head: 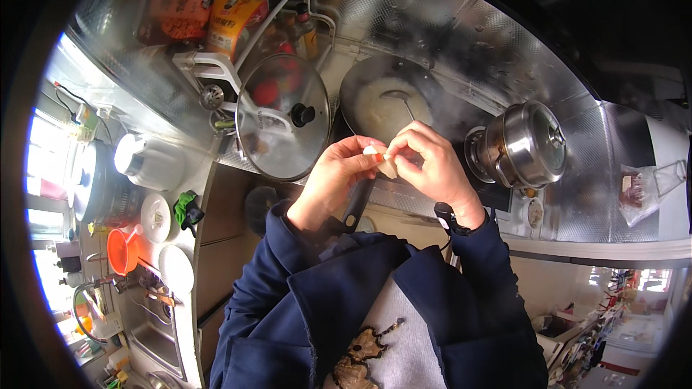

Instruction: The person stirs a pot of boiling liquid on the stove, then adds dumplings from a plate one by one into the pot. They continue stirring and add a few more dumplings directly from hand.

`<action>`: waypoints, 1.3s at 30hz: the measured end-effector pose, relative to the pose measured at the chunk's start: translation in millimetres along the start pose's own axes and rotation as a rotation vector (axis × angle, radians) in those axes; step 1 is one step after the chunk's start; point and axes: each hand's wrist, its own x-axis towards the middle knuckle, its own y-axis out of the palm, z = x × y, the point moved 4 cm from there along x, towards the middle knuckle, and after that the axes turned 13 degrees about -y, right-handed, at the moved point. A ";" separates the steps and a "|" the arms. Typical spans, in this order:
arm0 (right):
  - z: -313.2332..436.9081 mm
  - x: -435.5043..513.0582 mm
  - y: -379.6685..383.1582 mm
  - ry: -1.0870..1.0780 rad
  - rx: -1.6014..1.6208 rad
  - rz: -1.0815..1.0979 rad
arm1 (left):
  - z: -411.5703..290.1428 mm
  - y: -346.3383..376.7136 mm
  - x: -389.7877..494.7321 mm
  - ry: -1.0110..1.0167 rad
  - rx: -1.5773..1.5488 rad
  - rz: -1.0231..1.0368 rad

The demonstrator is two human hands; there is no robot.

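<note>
Both of my hands meet above the near edge of a dark wok (354, 102). My left hand (346, 165) pinches one side of a small pale piece of food (387, 167), perhaps dough, while my right hand (424, 156) pinches its other side. Pale, steaming liquid (373, 111) fills the bottom of the wok, and a metal ladle (397, 95) rests in it. The ladle's handle runs down behind my right hand. Below my hands, the wok's black handle (358, 202) points toward my body.
Left of the wok, a glass lid (284, 146) leans upright by a rack (216, 67) of seasonings. A steel pot (521, 146) stands on the right burner. Farther left are white plates (177, 270), an orange strainer or scoop (122, 253) and a sink (154, 329).
</note>
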 end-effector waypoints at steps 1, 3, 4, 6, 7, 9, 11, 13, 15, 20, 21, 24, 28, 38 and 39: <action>-5.2 -2.4 -1.4 0.015 0.062 -0.017 | 1.1 -0.7 2.0 -0.015 -0.031 -0.002; -18.2 -8.5 -3.6 0.092 0.270 -0.085 | 2.5 -1.1 7.1 -0.033 -0.096 0.011; -25.6 -12.0 -3.4 0.154 0.416 -0.136 | 2.6 0.0 9.7 -0.021 -0.148 0.046; -37.7 -23.5 -7.2 0.335 0.755 -0.213 | 1.2 2.3 14.6 0.004 -0.252 0.116; -43.2 -23.4 -6.7 0.325 0.842 -0.283 | -0.5 2.7 16.7 0.021 -0.297 0.123; -48.5 -24.7 -12.4 0.293 0.988 -0.345 | -4.8 4.0 20.5 0.045 -0.378 0.122; -52.7 -25.9 -15.0 0.354 0.990 -0.339 | -10.2 7.1 22.1 0.062 -0.248 0.092; -53.2 -26.2 -14.9 0.400 0.935 -0.327 | -11.3 14.5 24.7 0.090 -0.022 0.014; -52.7 -24.4 -12.3 0.428 0.816 -0.308 | -13.4 25.4 27.5 0.154 0.124 0.039; -49.8 -19.9 -7.8 0.402 0.752 -0.288 | -14.4 32.8 33.7 0.161 0.179 -0.014; -49.2 -19.4 -7.9 0.384 0.709 -0.281 | -15.1 33.0 33.9 0.168 0.185 -0.018; -47.2 -20.1 -7.9 0.360 0.546 -0.289 | -15.7 32.0 34.0 0.153 0.223 -0.071; -44.2 -21.5 -9.4 0.379 0.324 -0.263 | -17.3 31.2 35.3 0.148 0.270 -0.115; -32.3 -15.7 -8.3 0.374 0.242 -0.271 | -16.6 26.7 39.3 0.164 0.294 -0.134; -30.5 -14.9 -9.0 0.362 0.197 -0.266 | -16.2 26.3 39.5 0.165 0.312 -0.146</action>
